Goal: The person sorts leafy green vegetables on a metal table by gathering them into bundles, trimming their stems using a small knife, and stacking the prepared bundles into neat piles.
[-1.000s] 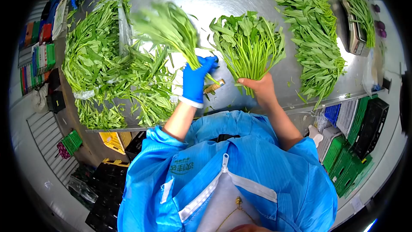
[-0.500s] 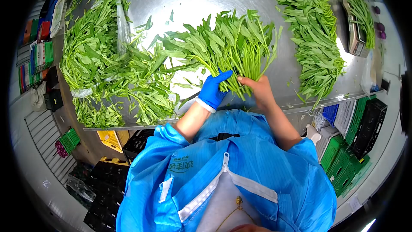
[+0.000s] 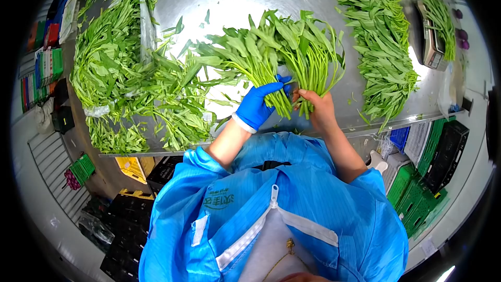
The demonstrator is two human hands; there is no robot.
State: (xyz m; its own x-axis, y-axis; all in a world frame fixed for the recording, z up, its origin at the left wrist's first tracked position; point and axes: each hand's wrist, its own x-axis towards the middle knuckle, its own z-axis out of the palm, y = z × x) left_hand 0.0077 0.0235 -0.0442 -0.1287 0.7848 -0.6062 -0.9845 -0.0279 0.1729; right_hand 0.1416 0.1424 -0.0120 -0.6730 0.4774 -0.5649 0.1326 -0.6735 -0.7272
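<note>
In a blue glove, my left hand (image 3: 257, 105) is closed around the stems of a bunch of water spinach (image 3: 250, 55). My bare right hand (image 3: 318, 107) grips a second bunch of water spinach (image 3: 313, 52) by its stems. Both bunches point away from me, leaves at the far end. A gap shows between the stems, while the leaves still touch at the top. Left of them lies a loose heap of water spinach (image 3: 112, 57), partly on clear plastic. A long row of water spinach (image 3: 381, 47) lies to the right.
All this rests on a metal table (image 3: 334, 10) whose front edge is close to my body. A scale (image 3: 432, 44) with water spinach on it stands at the far right. Green crates (image 3: 417, 203) are below right, black crates (image 3: 128, 224) below left.
The single gathered bunch has parted into two. My left hand has moved slightly left with one part, and my right hand slightly right with the other.
</note>
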